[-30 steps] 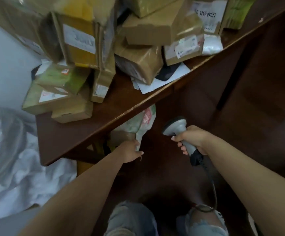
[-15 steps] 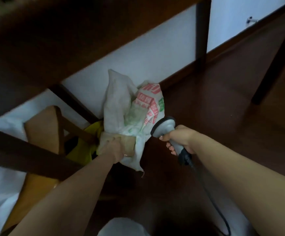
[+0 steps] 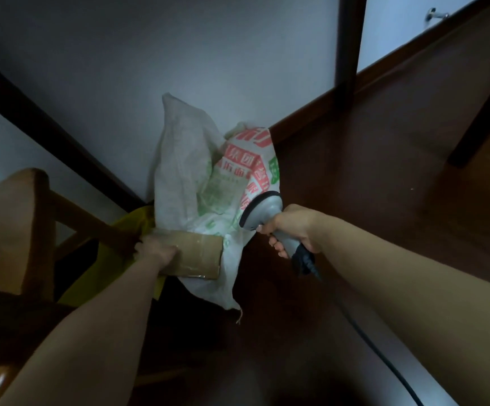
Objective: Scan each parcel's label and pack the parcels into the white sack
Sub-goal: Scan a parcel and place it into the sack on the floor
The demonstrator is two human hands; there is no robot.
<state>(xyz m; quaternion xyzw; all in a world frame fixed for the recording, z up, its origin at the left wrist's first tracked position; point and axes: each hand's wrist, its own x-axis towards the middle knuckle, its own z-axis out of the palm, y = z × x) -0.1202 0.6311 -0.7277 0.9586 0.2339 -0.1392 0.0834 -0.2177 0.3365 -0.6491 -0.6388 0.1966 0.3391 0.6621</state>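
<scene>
The head view, the only one, shows two bare hands, one parcel, one sack and one scanner under a dark wooden table. The left hand (image 3: 156, 249) has its fingers curled over the near-left end of a single brown cardboard parcel (image 3: 199, 255), which is sealed with clear tape and lies flat at the mouth of the white sack (image 3: 179, 171); the parcel's right end touches the sack's lower edge, and whether any part of it is already inside cannot be told. The sack stands against the pale wall (image 3: 150, 54) at the far centre, slumped, printed with red and green characters, with one loose corner hanging down toward the near floor. The right hand (image 3: 292, 230) has its fingers wrapped tight round the handle of one grey barcode scanner (image 3: 262, 210), whose head points left and touches the sack's printed side; one black cable (image 3: 369, 341) runs from the handle toward the near right. On the left stands one wooden chair (image 3: 12, 224), with something yellow (image 3: 126, 230) between it and the sack. Two dark table legs show, one (image 3: 349, 39) at the far right and one (image 3: 484, 112) farther right, on the dark wooden floor (image 3: 384, 186).
</scene>
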